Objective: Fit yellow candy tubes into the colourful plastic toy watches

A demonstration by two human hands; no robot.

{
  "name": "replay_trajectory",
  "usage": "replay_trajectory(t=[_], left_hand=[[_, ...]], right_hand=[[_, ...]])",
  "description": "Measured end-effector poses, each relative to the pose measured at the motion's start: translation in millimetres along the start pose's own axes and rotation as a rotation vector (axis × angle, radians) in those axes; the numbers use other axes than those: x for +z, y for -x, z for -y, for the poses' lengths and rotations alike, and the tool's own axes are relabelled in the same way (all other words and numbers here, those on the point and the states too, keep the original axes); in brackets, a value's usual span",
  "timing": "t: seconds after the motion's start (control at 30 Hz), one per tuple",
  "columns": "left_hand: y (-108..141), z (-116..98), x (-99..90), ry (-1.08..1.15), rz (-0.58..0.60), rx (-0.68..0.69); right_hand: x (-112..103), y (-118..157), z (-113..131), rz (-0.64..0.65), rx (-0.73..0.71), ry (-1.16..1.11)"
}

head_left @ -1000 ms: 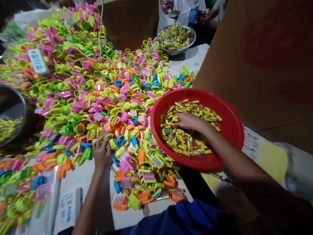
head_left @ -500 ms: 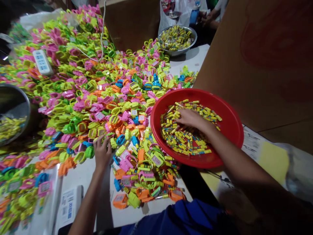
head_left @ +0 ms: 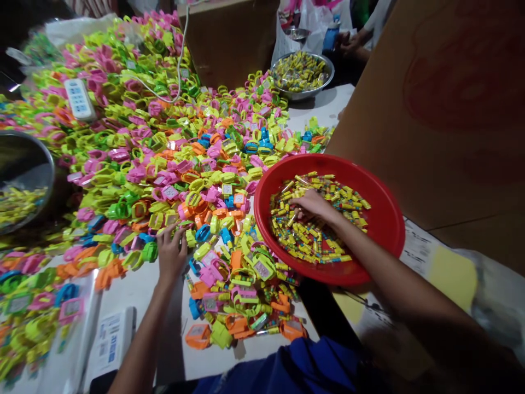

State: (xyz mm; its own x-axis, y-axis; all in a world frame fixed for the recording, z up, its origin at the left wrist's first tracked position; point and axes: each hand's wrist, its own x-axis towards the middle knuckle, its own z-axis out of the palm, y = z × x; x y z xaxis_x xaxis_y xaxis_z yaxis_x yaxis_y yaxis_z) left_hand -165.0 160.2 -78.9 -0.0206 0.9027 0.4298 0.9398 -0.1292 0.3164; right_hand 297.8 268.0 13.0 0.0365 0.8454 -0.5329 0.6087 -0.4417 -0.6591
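Observation:
My right hand (head_left: 315, 207) is inside a red basin (head_left: 388, 219), over a layer of small yellow wrapped tubes (head_left: 322, 241) that look like candy rolls. Its fingers are curled together, and whatever they hold is hidden. One clear-ended tube shows just below the fingertips. My left hand (head_left: 171, 250) rests at the near edge of a heap of plastic toy watches (head_left: 197, 186) in yellow, pink, orange, green and blue. Its fingers are apart and touch the watches, with nothing visible in them. More toy watches mixed with tubes (head_left: 246, 290) lie between my arms.
A metal bowl of yellow tubes (head_left: 303, 93) stands at the back, near another person's hand (head_left: 355, 46). At left is a metal pot (head_left: 49, 180). A power strip (head_left: 80, 100) with a white cord lies on the heap. Cardboard (head_left: 451, 109) rises at right.
My right hand has drawn slightly back and lower within the basin, and its fingers show more clearly. My left hand keeps its place on the watches. The view has shifted a little.

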Motion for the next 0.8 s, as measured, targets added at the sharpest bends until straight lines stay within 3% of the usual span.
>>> replay_trajectory(t=[0.2, 0.37, 0.57, 0.8], left_hand=[[1, 1, 0.4, 0.015, 0.009, 0.006], [1, 1, 0.6, 0.028, 0.0, 0.009], [0, -2, -0.1, 0.032, -0.026, 0.031], [-1, 0, 0.7, 0.031, -0.035, 0.064]], right_hand=[[-5, 8, -5, 0.01, 0.126, -0.274], [3, -2, 8, -0.023, 0.177, -0.374], [22, -17, 25, -0.101, 0.196, -0.39], [49, -35, 35, -0.224, 0.097, -0.284]])
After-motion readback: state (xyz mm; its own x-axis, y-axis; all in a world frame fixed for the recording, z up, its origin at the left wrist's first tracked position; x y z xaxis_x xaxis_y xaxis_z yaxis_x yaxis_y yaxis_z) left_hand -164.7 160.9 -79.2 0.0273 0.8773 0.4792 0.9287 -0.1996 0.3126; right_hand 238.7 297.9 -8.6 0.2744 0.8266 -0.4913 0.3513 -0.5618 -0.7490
